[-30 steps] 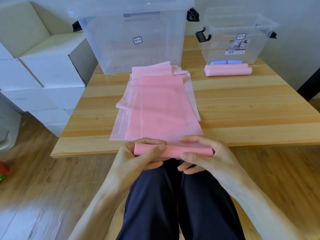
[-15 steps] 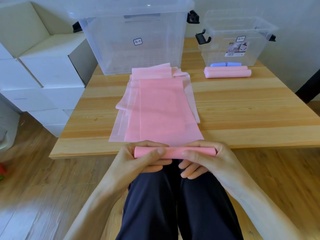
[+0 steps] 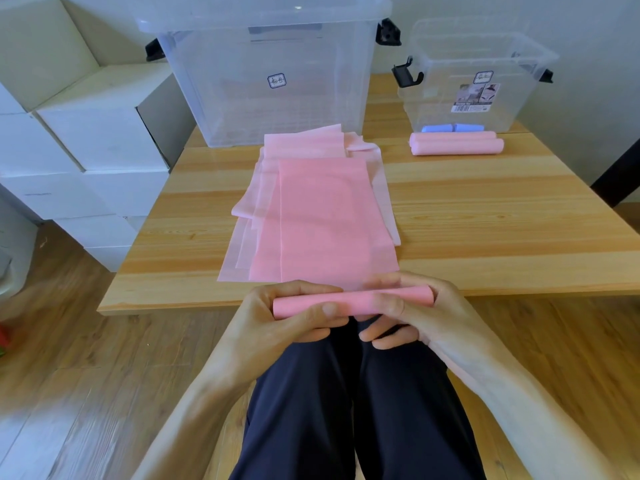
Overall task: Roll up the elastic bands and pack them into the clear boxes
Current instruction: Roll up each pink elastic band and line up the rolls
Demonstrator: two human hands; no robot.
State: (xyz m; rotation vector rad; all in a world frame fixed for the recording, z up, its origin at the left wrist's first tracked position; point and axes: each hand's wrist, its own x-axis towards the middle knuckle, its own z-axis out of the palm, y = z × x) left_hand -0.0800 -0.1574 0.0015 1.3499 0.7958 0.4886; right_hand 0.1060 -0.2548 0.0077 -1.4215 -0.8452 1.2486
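Pink band (image 3: 322, 216) lies flat along the surface (image 3: 485, 216), its near end wound into a roll (image 3: 349, 300) at the front edge. Left hand (image 3: 277, 323) and right hand (image 3: 426, 317) both grip that roll, fingers (image 3: 304, 287) curled over, thumbs pressing its front.

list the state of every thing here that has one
pink band: near end rolled, the rest flat on the table
left hand: grips the roll
right hand: grips the roll
large clear box: lid on
small clear box: open, blue rolls inside
two pink rolls: fully rolled, outside the box
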